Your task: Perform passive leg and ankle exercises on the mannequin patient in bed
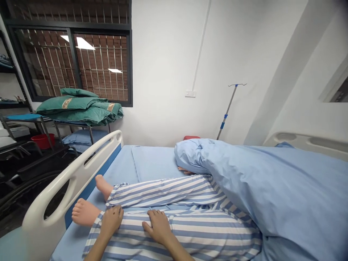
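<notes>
Head view: left hand [111, 221] and right hand [159, 226] lay open, palms down on striped trouser leg [206, 232], gripping nothing; leg ran 9-to-3 o'clock, bare foot [85, 212] at 9, left hand nearer it.

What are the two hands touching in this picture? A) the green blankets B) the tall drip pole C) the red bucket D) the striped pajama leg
D. The left hand and the right hand both rest on the blue-and-white striped pajama leg.
</notes>
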`<state>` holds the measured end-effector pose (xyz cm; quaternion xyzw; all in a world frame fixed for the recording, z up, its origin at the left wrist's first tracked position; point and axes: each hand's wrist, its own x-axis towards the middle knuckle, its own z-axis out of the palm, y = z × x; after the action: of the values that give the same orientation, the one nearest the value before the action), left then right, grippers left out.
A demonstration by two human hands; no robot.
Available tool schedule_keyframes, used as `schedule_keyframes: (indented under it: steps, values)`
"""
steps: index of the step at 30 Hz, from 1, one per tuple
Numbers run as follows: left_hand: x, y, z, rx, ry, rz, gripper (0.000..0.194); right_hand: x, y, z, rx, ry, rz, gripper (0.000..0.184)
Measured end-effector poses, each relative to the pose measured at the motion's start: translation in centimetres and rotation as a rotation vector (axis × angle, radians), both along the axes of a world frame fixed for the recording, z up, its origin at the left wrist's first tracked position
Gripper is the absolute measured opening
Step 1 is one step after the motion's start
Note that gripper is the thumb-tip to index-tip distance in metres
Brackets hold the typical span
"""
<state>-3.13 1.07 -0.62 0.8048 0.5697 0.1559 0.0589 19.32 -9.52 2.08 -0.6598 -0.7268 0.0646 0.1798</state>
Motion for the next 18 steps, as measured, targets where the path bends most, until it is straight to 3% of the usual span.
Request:
schedule_keyframes:
  steps: [4,7,13,18]
  values:
    - [0.0,-0.5,-0.3,0.031,0.117,-0.027,0.037,-0.5,1.7,1.0,-0.128,0.039,0.022,0.034]
    - [0.2,-0.6,-0.1,0.042,0.075,-0.012,0.035,-2.2,4.4,2.2,-0.112,0.091,0.071,0.033]
    - [0.5,-0.8,0.0,0.049,0.051,0.046,0.038,-8.7,11.6,3.9,0.014,0.164,0.172,0.04]
    - [0.7,-1.1,0.6,0.03,0.04,0.089,0.038,-13.6,16.2,4.2,0.011,0.107,0.201,0.05]
